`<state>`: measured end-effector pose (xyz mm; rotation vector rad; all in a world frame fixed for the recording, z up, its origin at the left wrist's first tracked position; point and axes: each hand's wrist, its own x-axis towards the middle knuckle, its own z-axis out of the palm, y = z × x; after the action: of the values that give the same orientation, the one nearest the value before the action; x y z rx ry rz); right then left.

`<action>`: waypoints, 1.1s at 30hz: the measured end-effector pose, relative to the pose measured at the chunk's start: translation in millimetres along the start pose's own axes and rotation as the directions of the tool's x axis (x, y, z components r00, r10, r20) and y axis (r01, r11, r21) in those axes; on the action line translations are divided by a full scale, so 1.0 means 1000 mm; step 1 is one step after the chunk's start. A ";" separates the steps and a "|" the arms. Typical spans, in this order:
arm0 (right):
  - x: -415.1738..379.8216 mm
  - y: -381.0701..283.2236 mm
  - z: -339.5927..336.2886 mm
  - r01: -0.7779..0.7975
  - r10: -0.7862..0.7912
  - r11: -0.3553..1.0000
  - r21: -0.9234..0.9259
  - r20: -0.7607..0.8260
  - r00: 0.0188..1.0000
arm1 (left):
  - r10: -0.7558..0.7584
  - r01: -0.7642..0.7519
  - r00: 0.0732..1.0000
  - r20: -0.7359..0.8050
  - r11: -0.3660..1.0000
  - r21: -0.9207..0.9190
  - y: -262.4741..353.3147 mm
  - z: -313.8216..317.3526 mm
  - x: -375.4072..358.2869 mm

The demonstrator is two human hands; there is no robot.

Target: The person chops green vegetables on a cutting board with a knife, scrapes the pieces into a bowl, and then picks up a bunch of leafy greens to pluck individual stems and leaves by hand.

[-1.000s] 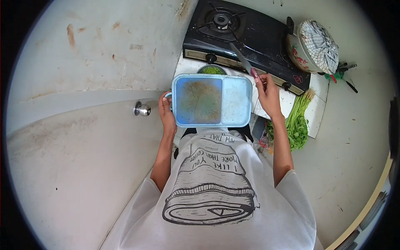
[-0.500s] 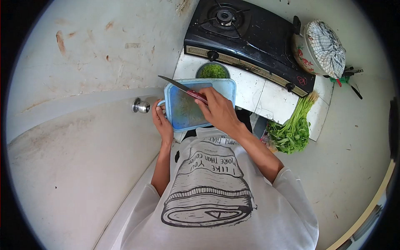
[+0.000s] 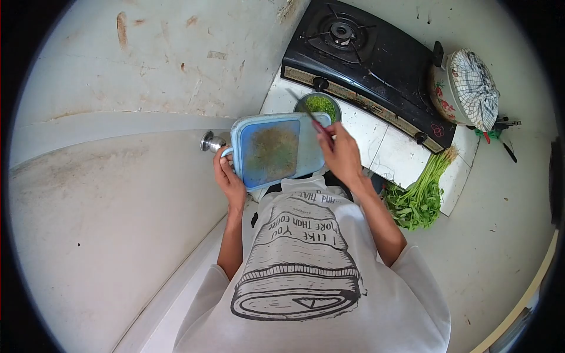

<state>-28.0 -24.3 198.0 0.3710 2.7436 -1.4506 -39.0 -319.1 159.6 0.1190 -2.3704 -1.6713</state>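
Note:
My left hand (image 3: 228,175) is closed on the handle of a blue cutting board (image 3: 271,156) with a light-blue rim and a stained middle. The board is held in front of my body. My right hand (image 3: 343,154) grips the dark red handle of a knife (image 3: 318,125). Its blade, smeared by motion, points up and left over the board's far edge. Behind the board stands a small bowl (image 3: 336,110) of chopped greens (image 3: 321,105), partly covered by the knife and the board.
A black gas stove (image 3: 376,65) stands at the back of the white tiled counter (image 3: 403,154). On its right is a pot (image 3: 442,94) topped with a checked cloth (image 3: 474,88). Leafy greens (image 3: 421,197) hang over the counter's front edge. A door knob (image 3: 210,142) is close to my left hand.
My right hand has moved right with the knife, whose blade has swung from the board's left side toward the bowl. The board is tilted differently. The whole view has shifted slightly.

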 end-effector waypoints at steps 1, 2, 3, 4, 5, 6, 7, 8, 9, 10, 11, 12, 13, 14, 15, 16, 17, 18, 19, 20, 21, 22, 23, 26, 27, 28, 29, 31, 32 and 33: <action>-0.001 -0.015 0.001 0.040 -0.041 0.998 0.038 0.019 0.999 | 0.002 -0.002 1.000 0.008 1.000 -0.001 0.003 0.000 0.001; -0.004 -0.036 0.000 0.063 -0.067 0.995 0.079 0.051 0.996 | 0.004 -0.004 1.000 0.016 1.000 -0.001 0.008 0.001 0.002; -0.008 -0.053 -0.001 0.084 -0.094 0.989 0.120 0.082 0.992 | 0.006 -0.006 1.000 0.024 1.000 -0.001 0.011 0.001 0.003; -0.011 -0.063 0.002 0.144 -0.155 0.980 0.140 0.078 0.985 | 0.011 -0.011 1.000 0.028 1.000 -0.002 0.013 0.002 0.003; -0.012 -0.072 0.004 0.203 -0.217 0.966 0.160 0.071 0.974 | 0.016 -0.016 0.999 0.031 1.000 -0.003 0.014 0.003 0.003; -0.012 -0.075 0.005 0.264 -0.279 0.948 0.178 0.064 0.958 | 0.022 -0.022 0.999 0.034 1.000 -0.005 0.015 0.004 0.004; -0.011 -0.074 0.004 0.256 -0.268 0.954 0.156 0.060 0.962 | 0.055 -0.056 0.998 0.036 0.998 0.027 0.016 0.004 0.006; -0.009 -0.071 0.002 0.248 -0.257 0.959 0.135 0.057 0.965 | 0.087 -0.089 0.995 0.039 0.994 0.060 0.017 0.003 0.007; -0.007 -0.066 0.000 0.239 -0.247 0.964 0.115 0.055 0.968 | 0.118 -0.121 0.992 0.042 0.988 0.094 0.018 0.002 0.008; -0.003 -0.059 -0.004 0.198 -0.201 0.979 0.047 0.062 0.978 | 0.127 -0.130 0.991 0.040 0.987 0.090 0.020 0.002 0.009; 0.002 -0.048 -0.011 0.155 -0.153 0.988 -0.022 0.067 0.986 | 0.135 -0.138 0.990 0.038 0.987 0.085 0.022 0.002 0.010; 0.007 -0.030 -0.014 0.097 -0.092 0.993 -0.070 0.072 0.993 | 0.142 -0.144 0.989 0.036 0.986 0.080 0.022 0.002 0.010; 0.012 -0.010 -0.017 0.039 -0.030 0.992 -0.120 0.073 0.997 | 0.135 -0.139 0.990 0.047 0.986 0.096 0.022 0.000 0.010; 0.017 0.005 -0.022 0.034 -0.021 0.978 -0.207 0.064 0.998 | 0.129 -0.135 0.990 0.056 0.985 0.111 0.022 -0.002 0.011; 0.021 0.011 -0.031 -0.003 0.022 0.966 -0.260 0.072 0.997 | 0.123 -0.131 0.990 0.066 0.983 0.126 0.021 -0.003 0.012; 0.023 0.014 -0.035 -0.038 0.065 0.949 -0.312 0.077 0.995 | 0.126 -0.133 0.990 0.062 0.984 0.118 0.021 -0.003 0.013; 0.023 0.015 -0.036 -0.025 0.049 0.959 -0.281 0.079 0.996 | 0.129 -0.135 0.990 0.058 0.985 0.110 0.020 -0.003 0.014; 0.023 0.004 -0.042 -0.013 0.035 0.968 -0.249 0.081 0.996 | 0.130 -0.135 0.990 0.055 0.985 0.103 0.020 -0.002 0.013; 0.022 -0.008 -0.047 -0.003 0.021 0.976 -0.218 0.082 0.996 | 0.125 -0.129 0.991 0.045 0.989 0.079 0.022 0.000 0.014; 0.020 -0.021 -0.050 0.038 -0.025 0.987 -0.154 0.090 0.996 | 0.121 -0.123 0.992 0.037 0.991 0.054 0.026 0.003 0.016; 0.019 -0.037 -0.051 0.079 -0.071 0.993 -0.090 0.094 0.993 | 0.117 -0.118 0.993 0.030 0.993 0.029 0.028 0.005 0.017; 0.017 -0.047 -0.048 0.120 -0.118 0.992 -0.024 0.095 0.989 | 0.111 -0.112 0.993 0.034 0.993 0.044 0.027 0.006 0.018; 0.015 -0.051 -0.043 0.199 -0.200 0.980 0.019 0.065 0.978 | 0.105 -0.107 0.994 0.039 0.993 0.059 0.025 0.005 0.020; 0.015 -0.050 -0.035 0.217 -0.218 0.976 0.019 0.083 0.972 | 0.087 -0.088 0.996 0.014 0.994 0.065 0.034 0.008 0.023; 0.014 -0.039 -0.034 0.208 -0.207 0.978 -0.008 0.063 0.976 | 0.081 -0.081 0.997 -0.002 0.995 0.059 0.039 0.010 0.023; 0.016 -0.023 -0.033 0.160 -0.157 0.987 -0.036 0.061 0.986 | 0.073 -0.072 0.997 -0.007 0.995 0.075 0.040 0.009 0.024; 0.018 -0.002 -0.032 0.111 -0.107 0.992 -0.063 0.059 0.992 | 0.063 -0.062 0.998 -0.013 0.994 0.092 0.041 0.004 0.025; 0.017 0.039 -0.035 0.026 -0.019 0.989 -0.149 0.052 0.998 | 0.074 -0.070 0.997 -0.034 0.993 0.100 0.039 -0.002 0.026; 0.015 0.058 -0.040 -0.008 0.018 0.978 -0.208 0.044 0.999 | 0.077 -0.073 0.996 -0.039 0.993 0.096 0.040 -0.004 0.026; 0.013 0.074 -0.045 -0.074 0.091 0.971 -0.226 0.065 0.994 | 0.080 -0.075 0.996 -0.047 0.993 0.091 0.042 -0.006 0.025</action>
<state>-20.8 55.2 162.1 0.4075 2.7555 -1.0990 -59.0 -315.2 204.4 0.0824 -2.3810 -1.5101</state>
